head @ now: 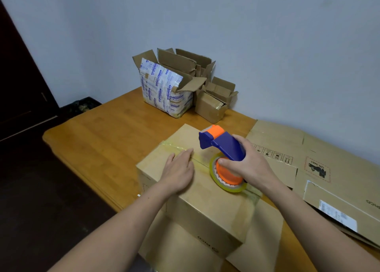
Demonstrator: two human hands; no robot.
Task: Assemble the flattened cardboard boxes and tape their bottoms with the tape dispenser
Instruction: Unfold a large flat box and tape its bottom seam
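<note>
An assembled cardboard box (205, 206) stands upside down on the wooden table (98, 131), its bottom flaps closed and a strip of clear tape (178, 148) running along the seam. My left hand (178, 168) lies flat on the top, fingers straight, beside the seam. My right hand (248, 162) grips a blue and orange tape dispenser (224, 146), which is lifted and tilted above the near half of the seam. Its roll of yellowish clear tape (226, 186) touches the box top. The lower flaps of the box hang open at the table's front.
Flattened cardboard boxes (308, 154) lie to the right along the wall. At the back stand an open box wrapped in printed tape (164, 90) and smaller open boxes (213, 103). A dark door is on the left, with dark floor beyond the table edge.
</note>
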